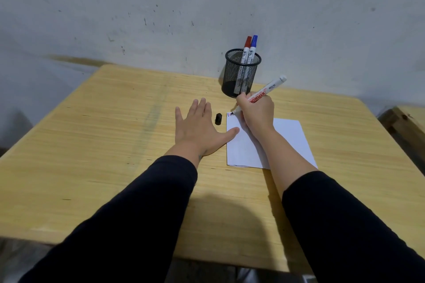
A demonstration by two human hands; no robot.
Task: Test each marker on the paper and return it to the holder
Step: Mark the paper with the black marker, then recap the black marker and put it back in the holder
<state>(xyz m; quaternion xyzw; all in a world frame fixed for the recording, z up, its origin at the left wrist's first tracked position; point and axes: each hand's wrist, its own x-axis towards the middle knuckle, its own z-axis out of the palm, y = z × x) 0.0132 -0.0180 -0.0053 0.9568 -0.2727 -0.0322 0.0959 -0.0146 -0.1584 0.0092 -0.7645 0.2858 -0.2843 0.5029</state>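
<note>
A scuffed pale grey wall (207,7) rises behind a light yellow wooden table (103,145) with a visible grain, which fills most of the view. Two arms in black sleeves (128,213) reach forward over the table from the near edge. A white rectangular sheet of paper (289,138) lies flat on the table's right half, partly covered by the right forearm. A round black wire-mesh holder (240,76) stands upright near the far edge, close to the wall, just beyond the paper's far left corner. The left hand (197,128) rests flat on the table with fingers spread and nothing in it, its thumb tip lying on the paper's left edge. The right hand (255,112) is clenched around a white-barrelled marker with red lettering (266,91), held tilted so that its rear end points up and to the right, while its dark tip touches the paper's far left corner. Two capped markers stand in the holder, leaning side by side: a red-capped white marker (246,49) and a blue-capped white marker (253,48). A small black marker cap (218,119) lies on the table between the left hand and the paper. Short red and blue ink strokes (229,114) sit right by the tip.
</note>
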